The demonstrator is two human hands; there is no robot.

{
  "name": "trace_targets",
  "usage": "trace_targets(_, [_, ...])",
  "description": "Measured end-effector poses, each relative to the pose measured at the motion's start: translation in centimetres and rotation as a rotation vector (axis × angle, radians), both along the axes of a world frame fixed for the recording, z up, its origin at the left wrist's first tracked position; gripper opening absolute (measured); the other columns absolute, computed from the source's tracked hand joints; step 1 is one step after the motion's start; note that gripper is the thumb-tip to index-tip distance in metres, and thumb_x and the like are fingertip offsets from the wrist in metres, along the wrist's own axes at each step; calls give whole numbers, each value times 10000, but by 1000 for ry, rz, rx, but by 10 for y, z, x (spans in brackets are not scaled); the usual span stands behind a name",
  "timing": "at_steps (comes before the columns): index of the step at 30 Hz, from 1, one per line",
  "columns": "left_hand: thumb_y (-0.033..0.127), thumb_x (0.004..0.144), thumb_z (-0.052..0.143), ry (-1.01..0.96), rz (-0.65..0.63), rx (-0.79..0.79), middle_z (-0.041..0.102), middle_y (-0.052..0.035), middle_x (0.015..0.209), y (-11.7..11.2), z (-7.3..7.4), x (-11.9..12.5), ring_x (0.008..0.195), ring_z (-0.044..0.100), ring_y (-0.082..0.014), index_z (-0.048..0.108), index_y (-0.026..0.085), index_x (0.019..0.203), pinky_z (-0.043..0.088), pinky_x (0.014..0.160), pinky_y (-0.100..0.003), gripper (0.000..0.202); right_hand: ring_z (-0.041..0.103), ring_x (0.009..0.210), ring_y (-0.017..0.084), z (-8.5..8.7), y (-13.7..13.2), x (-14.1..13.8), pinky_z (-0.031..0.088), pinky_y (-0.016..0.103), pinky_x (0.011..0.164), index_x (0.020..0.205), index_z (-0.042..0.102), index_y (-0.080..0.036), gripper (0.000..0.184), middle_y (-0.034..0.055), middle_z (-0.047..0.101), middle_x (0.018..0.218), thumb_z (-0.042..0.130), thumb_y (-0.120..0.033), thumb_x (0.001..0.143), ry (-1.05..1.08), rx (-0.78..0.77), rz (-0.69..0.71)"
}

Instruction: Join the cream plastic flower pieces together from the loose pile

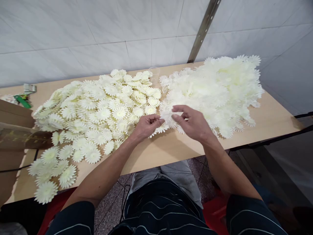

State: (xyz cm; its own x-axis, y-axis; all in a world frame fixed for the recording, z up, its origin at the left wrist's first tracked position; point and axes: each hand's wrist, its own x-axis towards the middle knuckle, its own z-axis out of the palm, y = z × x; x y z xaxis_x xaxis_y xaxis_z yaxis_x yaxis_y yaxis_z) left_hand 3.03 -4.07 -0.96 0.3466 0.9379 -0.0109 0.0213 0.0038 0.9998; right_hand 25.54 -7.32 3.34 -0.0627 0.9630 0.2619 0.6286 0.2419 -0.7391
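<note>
At the middle of the table, my left hand point(149, 125) pinches the edge of a thin white flower piece point(167, 118) between thumb and fingers. Close by on its right is my right hand point(189, 121), thumb and index finger apart at the same flower piece; whether they touch it is hard to tell. A large heap of cream fabric flowers point(102, 112) spreads left of my hands. To the right lies a taller pile of thin, whiter flower layers point(220, 91), partly behind my right hand.
The wooden table point(181, 150) stands against a tiled wall point(110, 32) with a metal upright point(204, 31). A clear plastic cup point(154, 75) sits behind the heaps. At the left are a green-handled tool point(22, 101) and a cardboard box point(14, 117).
</note>
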Motion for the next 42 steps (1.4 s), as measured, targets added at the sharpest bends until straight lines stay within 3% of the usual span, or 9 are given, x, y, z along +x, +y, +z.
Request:
trace_targets(3, [600, 755, 904, 2, -26, 20, 649, -10, 687, -1, 0, 1, 620, 473, -114, 826, 175, 853, 351, 573, -263, 443, 636, 678, 183, -2, -4, -16, 548, 345, 686, 1231, 819, -194, 441, 78, 810, 912, 737, -554, 990, 63, -95, 47])
trace_targets(6, [541, 769, 894, 12, -9, 34, 676, -12, 696, -1, 0, 2, 608, 486, -111, 846, 173, 919, 368, 573, -261, 400, 630, 671, 186, -3, 1, -14, 515, 338, 668, 1082, 847, -201, 298, 51, 766, 790, 732, -462, 994, 72, -73, -52])
trace_targets(10, [468, 798, 869, 23, 35, 64, 625, 21, 643, 2, -1, 0, 553, 450, -94, 848, 167, 1055, 325, 529, -246, 396, 696, 783, 234, -5, 12, 12, 585, 401, 788, 1055, 839, -225, 234, 93, 826, 989, 669, -383, 1020, -37, 108, -246])
trace_targets(16, [437, 838, 843, 68, 134, 141, 711, 7, 707, 3, -5, -1, 573, 524, -108, 792, 169, 1210, 372, 550, -245, 461, 656, 743, 208, -5, 19, 35, 613, 436, 820, 1313, 766, -181, 418, 188, 751, 1339, 647, -472, 1037, -125, 334, -428])
trace_targets(18, [431, 869, 825, 95, 172, 201, 735, -1, 723, 1, -6, -1, 596, 563, -116, 780, 173, 1210, 408, 582, -246, 430, 660, 747, 207, -3, 18, 28, 603, 409, 789, 1262, 786, -180, 441, 167, 793, 1229, 637, -535, 1047, -71, 263, -353])
trace_targets(22, [441, 916, 794, 176, 253, 299, 789, -18, 780, -3, -7, -1, 570, 578, -111, 760, 192, 1171, 421, 573, -243, 359, 676, 749, 210, 1, 16, 1, 563, 353, 705, 1199, 824, -169, 519, 122, 833, 1002, 670, -629, 1017, 5, -42, -11])
trace_targets(26, [473, 942, 773, 226, 283, 361, 819, -32, 834, -7, -7, -3, 527, 585, -108, 731, 208, 1131, 382, 512, -241, 328, 631, 701, 179, 3, 23, -21, 498, 326, 690, 1079, 846, -167, 492, 90, 810, 900, 717, -633, 986, -69, -138, 133])
trace_targets(31, [520, 965, 756, 195, 316, 384, 810, -29, 845, -7, -6, -2, 532, 585, -103, 712, 215, 1095, 386, 519, -242, 333, 489, 611, 137, 3, 39, -26, 367, 316, 624, 764, 765, -177, 526, 9, 624, 629, 686, -643, 995, -72, -161, 184])
trace_targets(42, [646, 843, 857, -52, 286, 113, 733, -27, 751, 2, -9, 1, 603, 545, -117, 807, 155, 1071, 402, 571, -265, 543, 392, 592, 124, -9, 43, -30, 286, 308, 577, 685, 591, -207, 679, -29, 475, 588, 639, -842, 923, 20, -127, 161])
